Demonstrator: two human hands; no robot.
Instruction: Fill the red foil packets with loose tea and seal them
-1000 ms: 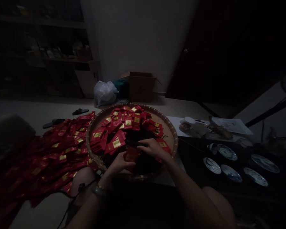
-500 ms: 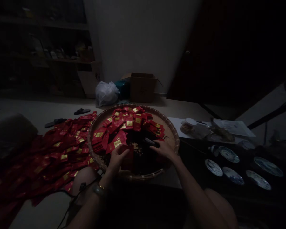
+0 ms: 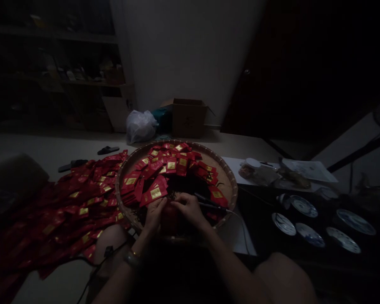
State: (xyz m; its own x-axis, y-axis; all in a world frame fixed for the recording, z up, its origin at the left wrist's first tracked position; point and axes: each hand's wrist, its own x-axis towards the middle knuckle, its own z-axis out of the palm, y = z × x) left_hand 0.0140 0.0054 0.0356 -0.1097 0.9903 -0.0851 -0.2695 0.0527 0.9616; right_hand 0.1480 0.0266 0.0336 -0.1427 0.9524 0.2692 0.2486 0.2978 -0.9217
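A round woven bamboo tray (image 3: pixel 230 173) stands before me, with red packets (image 3: pixel 171 165) bearing gold labels heaped along its far and left sides and dark loose leaves (image 3: pixel 183 185) in the middle. Near its front edge, my left hand (image 3: pixel 154 214) pinches the upper left of a red packet (image 3: pixel 170 217). The fingertips of my right hand (image 3: pixel 190 208) close on the same packet's top edge from the other side. To the right of that hand, a slim dark and silver tool (image 3: pixel 211 202) with a pale cord lies in the tray. Dim light hides the packet's opening.
A large pile of red packets (image 3: pixel 79 202) covers the floor at left, near dark slippers (image 3: pixel 108 150). Several patterned dishes (image 3: pixel 304 205) stand on the dark surface at right, below clear bags (image 3: pixel 266 173). A cardboard box (image 3: pixel 189 120) and white plastic bag (image 3: pixel 141 126) sit by the wall.
My right hand has let go of the corded tool, which now lies in the tray, and has moved left to the packet. My left hand stays at the packet.
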